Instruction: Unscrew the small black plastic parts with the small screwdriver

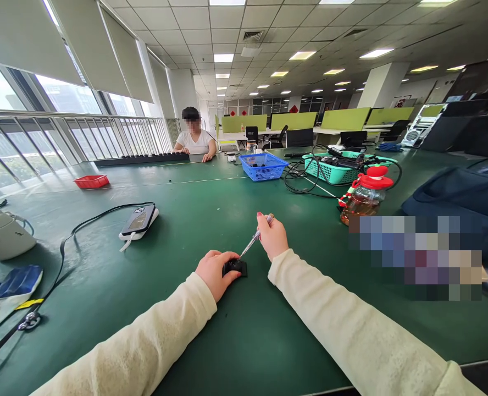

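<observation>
On the green table in front of me lies a small black plastic part, square-edged, its details too small to make out. My left hand grips it between thumb and fingers and keeps it against the tabletop. My right hand is closed round the handle of a slim screwdriver with a clear handle and metal shaft. The screwdriver slants down to the left, and its tip meets the top of the black part beside my left fingers. Whether the tip sits in a screw cannot be seen.
A phone on a white power bank lies to the left, with a black strap. Beyond are a red tray, a blue basket, a green basket with cables and a red-lidded bottle. A person sits opposite.
</observation>
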A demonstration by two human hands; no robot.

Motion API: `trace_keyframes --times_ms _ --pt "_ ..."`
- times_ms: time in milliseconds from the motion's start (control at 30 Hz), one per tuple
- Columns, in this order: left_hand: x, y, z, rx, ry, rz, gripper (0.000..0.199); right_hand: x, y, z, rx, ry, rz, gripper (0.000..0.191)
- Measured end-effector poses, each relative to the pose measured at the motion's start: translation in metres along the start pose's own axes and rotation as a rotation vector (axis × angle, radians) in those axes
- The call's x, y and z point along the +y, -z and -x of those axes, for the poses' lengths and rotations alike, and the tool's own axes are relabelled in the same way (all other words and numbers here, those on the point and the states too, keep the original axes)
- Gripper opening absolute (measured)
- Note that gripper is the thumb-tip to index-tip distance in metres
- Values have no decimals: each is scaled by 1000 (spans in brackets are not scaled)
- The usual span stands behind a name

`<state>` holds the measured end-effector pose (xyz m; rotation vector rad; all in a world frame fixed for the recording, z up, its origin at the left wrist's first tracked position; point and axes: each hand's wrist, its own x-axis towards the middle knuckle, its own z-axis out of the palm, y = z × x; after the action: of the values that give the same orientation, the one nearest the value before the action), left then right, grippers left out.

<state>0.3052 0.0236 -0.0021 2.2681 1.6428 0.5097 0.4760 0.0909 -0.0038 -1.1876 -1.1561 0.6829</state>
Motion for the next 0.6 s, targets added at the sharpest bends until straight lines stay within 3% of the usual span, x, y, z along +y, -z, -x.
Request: trace_keyframes --times_ms 167,367,600 --pt "-1 0 -1 6 -10 2 33 16 -2 -5 -8 -176 -122 45" --pt "-1 -1 0 7 -17 7 32 13 -2 -3 -30 -371 -243 43" --pt "-2 0 0 -4 -7 4 35 7 -8 5 -74 -397 -252 42"
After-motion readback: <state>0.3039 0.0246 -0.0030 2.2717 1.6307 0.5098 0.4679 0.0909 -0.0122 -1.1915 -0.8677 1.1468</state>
